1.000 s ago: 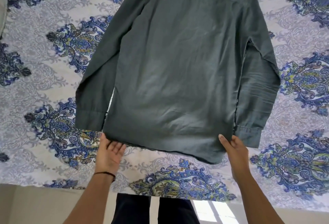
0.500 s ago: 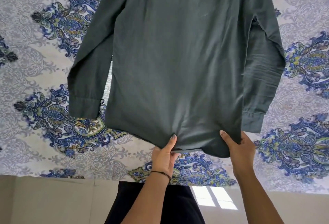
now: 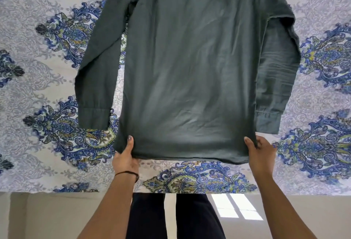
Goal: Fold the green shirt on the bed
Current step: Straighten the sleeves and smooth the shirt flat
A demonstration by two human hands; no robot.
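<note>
Where the bedsheet spreads: white cotton, blue-green paisley medallions; pale floor (sunlit panes) below.
Left hand: thumb over hem corner, pinching.
Green shirt: back up, flat on bed, sleeves alongside.
Right hand: gripping opposite hem corner.

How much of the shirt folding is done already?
Barely started. Done: the green shirt lies spread flat on the bed, back side up, sleeves out at its sides. In hand: the left hand and right hand each pinch a bottom corner of the hem. Left: no fold shows yet, so the sleeves and body all need folding.
</note>
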